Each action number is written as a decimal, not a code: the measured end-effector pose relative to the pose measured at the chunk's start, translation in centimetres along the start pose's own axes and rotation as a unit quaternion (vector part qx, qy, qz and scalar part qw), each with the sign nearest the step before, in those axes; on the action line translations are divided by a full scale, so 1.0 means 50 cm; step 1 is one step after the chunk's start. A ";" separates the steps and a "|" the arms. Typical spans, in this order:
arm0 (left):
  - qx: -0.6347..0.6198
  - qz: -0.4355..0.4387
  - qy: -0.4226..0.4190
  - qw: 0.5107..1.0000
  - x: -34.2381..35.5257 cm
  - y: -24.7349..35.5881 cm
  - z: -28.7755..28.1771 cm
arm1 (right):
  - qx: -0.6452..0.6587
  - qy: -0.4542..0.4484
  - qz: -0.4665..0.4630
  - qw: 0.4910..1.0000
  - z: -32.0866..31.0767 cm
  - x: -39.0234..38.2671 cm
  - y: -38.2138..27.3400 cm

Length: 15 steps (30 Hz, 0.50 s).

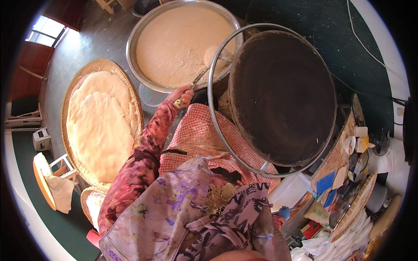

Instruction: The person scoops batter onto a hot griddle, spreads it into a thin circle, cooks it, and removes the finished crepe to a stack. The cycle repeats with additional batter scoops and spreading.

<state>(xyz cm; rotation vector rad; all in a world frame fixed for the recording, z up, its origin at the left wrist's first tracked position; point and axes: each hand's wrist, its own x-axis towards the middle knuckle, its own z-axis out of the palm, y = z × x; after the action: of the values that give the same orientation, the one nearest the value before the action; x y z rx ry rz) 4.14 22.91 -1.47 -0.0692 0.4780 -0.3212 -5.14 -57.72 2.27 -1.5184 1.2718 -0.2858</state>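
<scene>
Left hand (pixel 182 96) closed around ladle (pixel 204 71) handle, cup dipped in batter basin (pixel 143 30); right hand unseen. Best filled level, then carried steadily to griddle (pixel 283 95).

The left hand (pixel 183 96) holds a ladle (pixel 204 71) over the batter bowl (pixel 140 30), left of the dark griddle (pixel 283 95).

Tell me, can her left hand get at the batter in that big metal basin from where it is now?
Probably yes. The left hand grips a ladle whose bowl already lies in the batter, over the near rim of the metal basin. Nothing blocks it; the round dark griddle stands off to the right.
</scene>
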 end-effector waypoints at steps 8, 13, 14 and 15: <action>0.017 0.029 0.009 0.999 -0.051 0.022 0.015 | 0.102 -0.091 -0.020 0.990 -0.001 -0.066 -0.006; 0.025 0.037 -0.006 0.999 -0.070 0.038 0.028 | 0.015 -0.093 0.109 0.990 0.047 -0.085 0.010; 0.024 0.037 -0.008 0.999 -0.076 0.042 0.035 | 0.061 -0.039 0.044 0.996 0.068 -0.093 0.003; 0.027 0.035 -0.009 0.999 -0.082 0.048 0.046 | 0.072 -0.010 -0.003 0.997 0.090 -0.102 -0.010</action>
<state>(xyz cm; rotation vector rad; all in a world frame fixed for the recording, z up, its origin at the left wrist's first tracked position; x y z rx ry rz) 2.45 26.45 2.05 -0.0020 0.4518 -0.2641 -3.62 -51.12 3.11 -1.3988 1.2059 -0.3582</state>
